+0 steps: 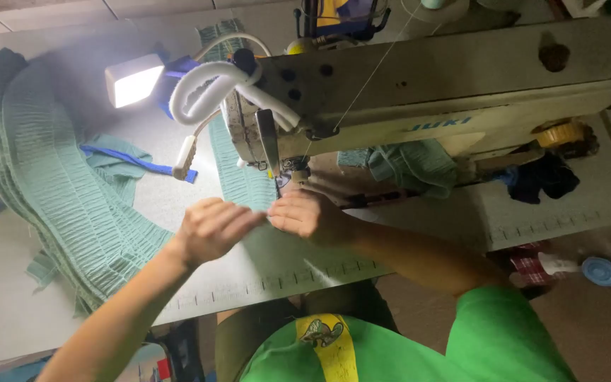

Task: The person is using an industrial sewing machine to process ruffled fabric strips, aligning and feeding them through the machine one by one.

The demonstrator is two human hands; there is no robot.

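Grey table, green band running away lengthwise

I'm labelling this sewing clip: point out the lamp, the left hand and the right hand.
lamp (133, 83), head view, lit white face.
left hand (213, 230), head view, back of the hand.
right hand (305, 214), head view, knuckles.

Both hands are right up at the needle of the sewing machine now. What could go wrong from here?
The left hand and right hand meet just below the needle, so fingertips may get caught. The loose white thread might snag. The piled green ruched fabric could drag the strip off line.
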